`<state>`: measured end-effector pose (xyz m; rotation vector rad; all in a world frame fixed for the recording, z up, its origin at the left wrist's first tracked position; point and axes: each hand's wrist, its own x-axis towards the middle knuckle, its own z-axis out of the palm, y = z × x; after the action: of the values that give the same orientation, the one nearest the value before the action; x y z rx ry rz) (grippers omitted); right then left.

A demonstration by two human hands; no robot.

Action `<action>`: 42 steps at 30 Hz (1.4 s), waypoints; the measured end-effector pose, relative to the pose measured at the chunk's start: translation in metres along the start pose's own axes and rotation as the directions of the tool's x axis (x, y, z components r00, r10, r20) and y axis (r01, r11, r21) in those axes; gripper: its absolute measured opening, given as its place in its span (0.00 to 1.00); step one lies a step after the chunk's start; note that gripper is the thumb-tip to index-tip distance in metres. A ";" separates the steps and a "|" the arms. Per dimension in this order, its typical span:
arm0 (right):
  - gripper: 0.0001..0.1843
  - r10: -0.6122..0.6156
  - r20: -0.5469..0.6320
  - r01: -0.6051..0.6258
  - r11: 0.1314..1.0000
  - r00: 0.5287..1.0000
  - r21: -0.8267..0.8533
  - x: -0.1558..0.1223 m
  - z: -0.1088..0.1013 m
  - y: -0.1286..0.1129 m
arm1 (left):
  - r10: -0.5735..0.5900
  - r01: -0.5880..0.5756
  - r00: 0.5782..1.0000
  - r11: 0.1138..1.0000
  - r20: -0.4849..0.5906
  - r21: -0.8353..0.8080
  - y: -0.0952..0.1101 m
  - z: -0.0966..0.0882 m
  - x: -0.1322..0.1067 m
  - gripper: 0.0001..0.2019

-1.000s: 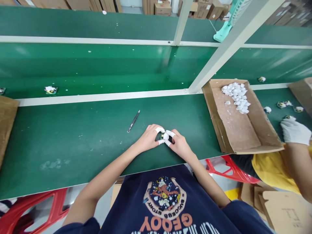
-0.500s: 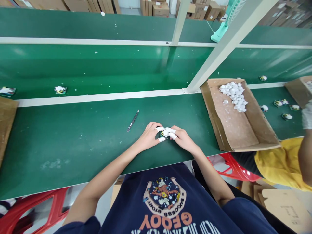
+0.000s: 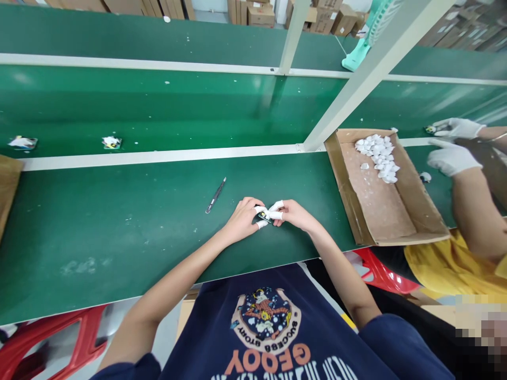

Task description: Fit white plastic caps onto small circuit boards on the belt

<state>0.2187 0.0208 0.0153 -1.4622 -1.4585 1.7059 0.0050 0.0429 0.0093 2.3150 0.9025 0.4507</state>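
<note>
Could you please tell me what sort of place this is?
Probably a factory assembly line: a long green conveyor belt with small parts lying on it, a cardboard box of white pieces on the bench, and the left hand and right hand pinching a small component with capped fingers.

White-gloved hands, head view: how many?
2, both a co-worker's, far right: upper white-gloved hand over the far green belt, lower white-gloved hand right of the open brown cardboard box. More may sit off frame.
</note>
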 end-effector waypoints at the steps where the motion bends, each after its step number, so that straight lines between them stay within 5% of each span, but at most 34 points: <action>1: 0.16 0.019 0.014 -0.019 1.000 1.000 0.012 0.002 -0.001 0.000 | 0.000 0.000 1.000 1.000 -0.001 -0.001 0.000 0.000 0.000 0.11; 15: 0.15 -0.065 -0.024 0.064 0.998 0.998 -0.025 -0.003 0.001 0.002 | 0.043 -0.037 0.996 0.996 0.077 -0.078 -0.001 -0.012 -0.002 0.14; 19: 0.19 -0.137 -0.083 0.125 0.982 0.987 -0.141 -0.013 0.010 0.002 | 0.037 -0.034 0.997 0.998 0.060 -0.050 0.000 -0.006 -0.004 0.18; 24: 0.08 -0.256 -0.185 0.128 0.848 0.949 -0.515 -0.023 0.032 -0.005 | 0.041 -0.042 0.999 0.998 0.011 0.047 0.005 0.003 -0.007 0.20; 32: 0.08 -0.316 -0.206 0.152 0.812 0.926 -0.563 -0.022 0.035 -0.002 | 0.080 -0.080 0.997 0.997 0.024 0.023 0.004 0.002 -0.006 0.19; 38: 0.08 -0.075 -0.159 -0.017 0.859 0.985 -0.512 -0.018 0.021 0.002 | 0.079 -0.080 0.997 0.996 0.027 0.042 0.004 0.003 -0.006 0.20; 42: 0.09 0.069 -0.051 -0.080 0.960 0.996 -0.267 -0.013 0.022 0.004 | 0.079 -0.081 0.997 0.996 0.025 0.048 0.004 0.005 -0.006 0.19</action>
<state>0.2046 -0.0011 0.0143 -1.7019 -1.6842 1.5557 0.0048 0.0343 0.0076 2.4030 0.8207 0.4390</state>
